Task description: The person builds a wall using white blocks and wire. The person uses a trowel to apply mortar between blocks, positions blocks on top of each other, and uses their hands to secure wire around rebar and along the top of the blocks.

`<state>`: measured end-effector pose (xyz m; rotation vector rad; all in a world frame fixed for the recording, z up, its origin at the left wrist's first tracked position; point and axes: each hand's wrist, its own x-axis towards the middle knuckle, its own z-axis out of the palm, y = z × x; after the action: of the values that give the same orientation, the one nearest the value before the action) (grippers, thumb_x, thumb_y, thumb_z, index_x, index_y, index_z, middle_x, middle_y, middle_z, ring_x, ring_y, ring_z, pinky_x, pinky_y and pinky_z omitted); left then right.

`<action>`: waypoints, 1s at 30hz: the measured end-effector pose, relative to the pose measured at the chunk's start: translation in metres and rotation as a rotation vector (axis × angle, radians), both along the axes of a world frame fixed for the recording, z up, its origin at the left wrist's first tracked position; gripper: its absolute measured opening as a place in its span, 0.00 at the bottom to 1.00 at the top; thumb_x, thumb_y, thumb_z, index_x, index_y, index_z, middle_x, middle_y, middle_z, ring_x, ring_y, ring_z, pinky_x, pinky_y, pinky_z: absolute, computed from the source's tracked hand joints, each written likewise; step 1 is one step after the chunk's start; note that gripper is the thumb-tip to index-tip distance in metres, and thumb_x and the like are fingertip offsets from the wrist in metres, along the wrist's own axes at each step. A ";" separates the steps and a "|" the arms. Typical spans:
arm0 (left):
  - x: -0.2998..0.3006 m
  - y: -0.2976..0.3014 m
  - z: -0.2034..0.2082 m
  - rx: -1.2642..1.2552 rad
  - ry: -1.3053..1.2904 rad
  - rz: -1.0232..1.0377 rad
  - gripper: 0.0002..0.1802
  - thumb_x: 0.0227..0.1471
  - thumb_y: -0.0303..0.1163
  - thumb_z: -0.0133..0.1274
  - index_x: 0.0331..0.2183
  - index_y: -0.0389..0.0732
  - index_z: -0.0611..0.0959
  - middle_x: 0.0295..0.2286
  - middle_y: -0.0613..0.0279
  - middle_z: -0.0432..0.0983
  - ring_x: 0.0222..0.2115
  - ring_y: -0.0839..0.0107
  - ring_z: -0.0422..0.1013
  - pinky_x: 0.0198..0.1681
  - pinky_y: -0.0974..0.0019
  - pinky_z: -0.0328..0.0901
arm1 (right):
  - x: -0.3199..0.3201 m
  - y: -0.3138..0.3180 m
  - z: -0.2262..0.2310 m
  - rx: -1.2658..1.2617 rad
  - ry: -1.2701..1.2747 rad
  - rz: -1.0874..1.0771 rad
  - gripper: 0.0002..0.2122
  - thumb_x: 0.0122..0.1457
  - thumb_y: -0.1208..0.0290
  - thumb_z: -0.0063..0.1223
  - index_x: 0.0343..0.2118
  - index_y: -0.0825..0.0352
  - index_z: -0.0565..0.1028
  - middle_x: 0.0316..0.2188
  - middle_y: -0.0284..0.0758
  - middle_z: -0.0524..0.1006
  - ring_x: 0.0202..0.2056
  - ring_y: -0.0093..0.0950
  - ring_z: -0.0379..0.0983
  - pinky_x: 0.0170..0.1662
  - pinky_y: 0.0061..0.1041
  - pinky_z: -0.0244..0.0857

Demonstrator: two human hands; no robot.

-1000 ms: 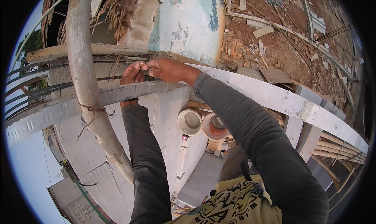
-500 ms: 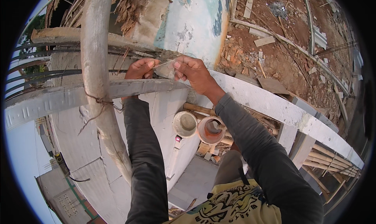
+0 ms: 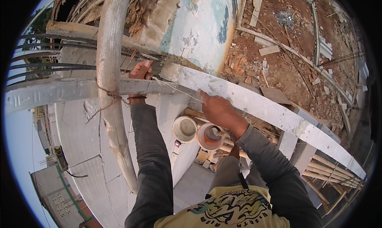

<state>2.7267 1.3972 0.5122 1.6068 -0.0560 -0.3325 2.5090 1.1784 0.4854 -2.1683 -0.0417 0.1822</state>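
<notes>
A thin pale string point(image 3: 175, 87) runs slantwise over the edge of a long grey board point(image 3: 63, 90), near where the board meets a white ledge point(image 3: 254, 101). My right hand point(image 3: 223, 113) pinches the string on the near side of the ledge and holds it taut. Beyond the grey board, my left hand point(image 3: 141, 70) is closed with curled fingers at the string's other end. Its grip is partly hidden, and my left wrist passes against the board. A wooden pole point(image 3: 109, 48), bound with rusty wire point(image 3: 112, 93), crosses the board left of my hand.
Below stand a whitish bucket point(image 3: 185, 129) and an orange-brown bucket point(image 3: 209, 136), with a tape measure point(image 3: 177, 143) beside them. Dark reinforcing bars point(image 3: 59, 65) stick out at left. A power tool point(image 3: 61, 158) lies at lower left. Rubble and planks point(image 3: 269, 50) cover the ground beyond.
My hands have moved apart. The right one has drawn the string down and toward me over the board's edge, while the left stays behind the board. The view has shifted slightly.
</notes>
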 end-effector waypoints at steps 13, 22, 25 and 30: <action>-0.011 0.117 -0.010 0.716 0.211 -0.170 0.14 0.51 0.41 0.55 0.25 0.39 0.79 0.17 0.72 0.69 0.12 0.84 0.57 0.14 0.75 0.51 | 0.036 -0.011 0.003 -0.005 -0.125 0.096 0.14 0.56 0.68 0.49 0.43 0.70 0.72 0.26 0.42 0.76 0.27 0.35 0.74 0.32 0.34 0.67; -0.110 0.117 -0.040 0.064 -0.200 0.145 0.21 0.50 0.40 0.55 0.42 0.35 0.76 0.24 0.67 0.76 0.22 0.77 0.69 0.28 0.71 0.65 | 0.075 -0.013 0.062 0.159 0.013 -0.061 0.07 0.57 0.72 0.48 0.31 0.69 0.74 0.20 0.33 0.73 0.20 0.20 0.67 0.26 0.23 0.63; -0.111 0.089 -0.015 0.191 -0.220 0.141 0.15 0.48 0.36 0.55 0.35 0.34 0.79 0.24 0.64 0.77 0.24 0.74 0.70 0.31 0.69 0.66 | 0.083 -0.010 0.062 0.209 -0.011 -0.037 0.07 0.57 0.71 0.48 0.32 0.70 0.74 0.19 0.32 0.73 0.18 0.18 0.66 0.22 0.22 0.62; -0.126 0.100 0.029 0.255 -0.112 0.413 0.12 0.53 0.35 0.52 0.27 0.35 0.79 0.19 0.66 0.74 0.18 0.76 0.67 0.23 0.70 0.63 | 0.080 0.009 0.080 0.228 0.179 0.009 0.07 0.57 0.70 0.51 0.33 0.68 0.74 0.21 0.32 0.72 0.17 0.16 0.64 0.18 0.18 0.61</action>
<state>2.6012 1.4972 0.5413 1.8405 0.2389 0.0749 2.5886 1.1878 0.5653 -1.9173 0.0290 0.3590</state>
